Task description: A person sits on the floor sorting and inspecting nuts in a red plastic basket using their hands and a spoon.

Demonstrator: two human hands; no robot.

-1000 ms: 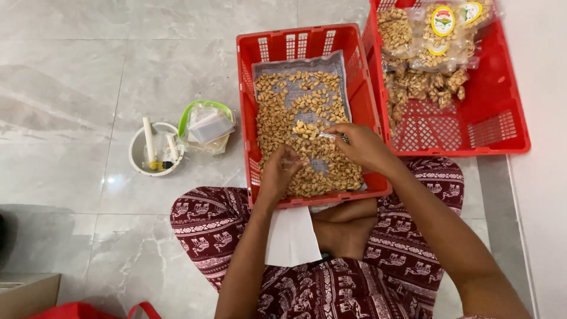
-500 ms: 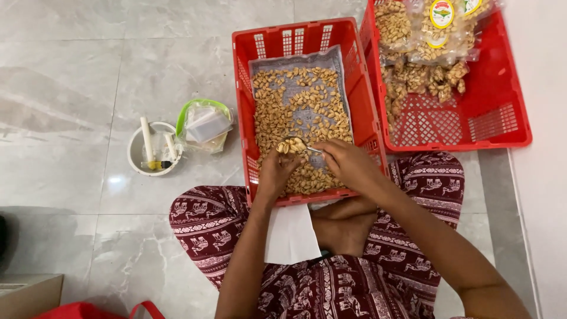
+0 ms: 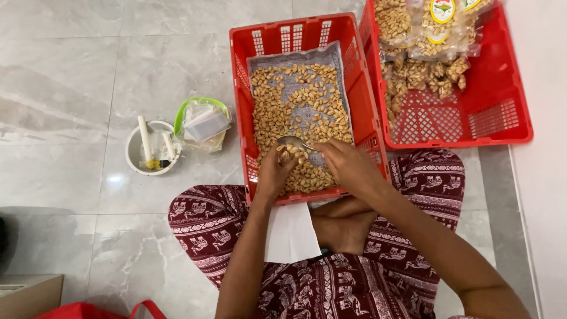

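Marble floor – right hand [image 3: 348, 165] hides spoon [image 3: 290, 140] handle – nuts [image 3: 298, 109] beneath

Packets [image 3: 440, 18] cropped at top edge

Two red plastic crates on the floor: one [image 3: 360, 77] lined with a single grey sheet [image 3: 295, 59] and scattered with peanuts [image 3: 283, 106] too many to count, the other [image 3: 502, 112] holding several clear packets [image 3: 431, 35], exact number unclear. One spoon [image 3: 293, 140]. Two hands, left [image 3: 276, 171] and right [image 3: 348, 165]. One white bowl [image 3: 134, 159]. One green-rimmed container [image 3: 201, 121]. One white paper [image 3: 290, 233].
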